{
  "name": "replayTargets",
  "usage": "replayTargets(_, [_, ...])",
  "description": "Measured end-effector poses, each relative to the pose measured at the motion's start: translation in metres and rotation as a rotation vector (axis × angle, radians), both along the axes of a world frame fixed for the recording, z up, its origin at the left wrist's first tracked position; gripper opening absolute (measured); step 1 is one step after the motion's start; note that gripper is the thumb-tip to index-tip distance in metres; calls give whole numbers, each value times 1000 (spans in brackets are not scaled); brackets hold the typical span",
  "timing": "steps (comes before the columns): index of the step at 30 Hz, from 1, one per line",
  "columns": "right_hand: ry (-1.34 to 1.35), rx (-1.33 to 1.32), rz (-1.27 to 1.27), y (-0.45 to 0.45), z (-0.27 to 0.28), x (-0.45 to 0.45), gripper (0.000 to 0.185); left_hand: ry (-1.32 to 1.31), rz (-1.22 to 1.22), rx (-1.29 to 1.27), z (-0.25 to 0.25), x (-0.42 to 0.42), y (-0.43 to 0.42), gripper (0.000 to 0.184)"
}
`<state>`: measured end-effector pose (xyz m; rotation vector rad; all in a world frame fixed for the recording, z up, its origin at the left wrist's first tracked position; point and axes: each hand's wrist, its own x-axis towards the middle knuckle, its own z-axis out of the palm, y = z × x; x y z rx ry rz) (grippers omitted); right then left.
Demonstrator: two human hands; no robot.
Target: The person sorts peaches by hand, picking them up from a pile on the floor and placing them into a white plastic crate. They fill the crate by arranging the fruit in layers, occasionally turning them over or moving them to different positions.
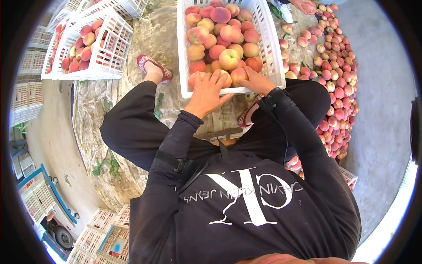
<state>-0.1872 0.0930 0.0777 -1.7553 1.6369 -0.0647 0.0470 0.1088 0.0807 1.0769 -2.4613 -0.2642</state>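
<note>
A white plastic crate [279, 66] full of peaches [229, 59] stands in front of me, between my feet. My left hand [207, 93] lies over the peaches at its near edge, palm down, fingers spread and thumb apart; some fingertips are hidden among the fruit. At the near right part of the crate, my right hand [259, 82] touches the side of a yellow-red peach [239, 75] with its fingertips, and its wrist is by the rim. The fingers of this hand look parted and not wrapped round the peach.
Loose peaches [337, 92] form a long pile on the right. Another filled white crate [107, 59] stands at the upper left, with stacked crates [27, 83] beyond. Another person's hand [305, 6] shows at the top. A stained cloth [94, 127] covers the floor.
</note>
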Motion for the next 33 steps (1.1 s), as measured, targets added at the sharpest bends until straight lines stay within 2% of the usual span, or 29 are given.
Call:
replayTargets(2, [14,-12,-16,0,0,3,76,-100,12,38,4,-3,-1,64])
replayTargets(5, [1,-5,5,0,7,4,77,-99,-29,164,3,-8,-10,73])
replayTargets(9, [-43,-16,2,2,0,-3,77,-179,-29,204,10,-28,-16,77])
replayTargets(11, [-193,-17,35,4,2,-9,75,-309,-20,282,11,-38,-17,85])
replayTargets(12, [-186,-14,39,3,5,-13,75,-338,-12,321,15,-39,-17,89])
replayTargets(14, [-265,140,-44,-1,14,-18,69,-340,-7,298,14,-40,-15,90])
replayTargets(17, [-398,89,-92,-41,18,-21,73,-320,26,231,8,-40,-13,90])
replayTargets(18, [-376,45,-216,-52,18,-11,73,-329,24,234,9,-40,-13,90])
replayTargets(19, [-372,57,-215,-65,15,-4,73,-339,20,239,9,-40,-12,91])
replayTargets(21, [-105,-78,57,-92,8,12,71,-298,27,205,4,-39,-10,93])
replayTargets(22, [-102,-70,64,-96,1,25,71,-256,37,158,3,-38,-10,95])
replayTargets(24, [384,-91,193,-105,-8,45,79,-281,48,178,4,-39,-11,96])
replayTargets(25, [394,-88,204,-111,-7,43,79,-309,48,193,5,-40,-12,97])
replayTargets(27, [89,182,107,-118,0,27,70,-302,52,220,10,-41,-11,98])
replayTargets(28, [104,186,111,-115,5,15,70,-310,54,239,12,-41,-12,98])
replayTargets(30, [-453,260,-290,-98,20,-9,72,-307,56,240,9,-41,-10,98])
replayTargets(33, [-382,253,-389,-71,33,-44,75,-313,42,249,9,-40,-12,97])
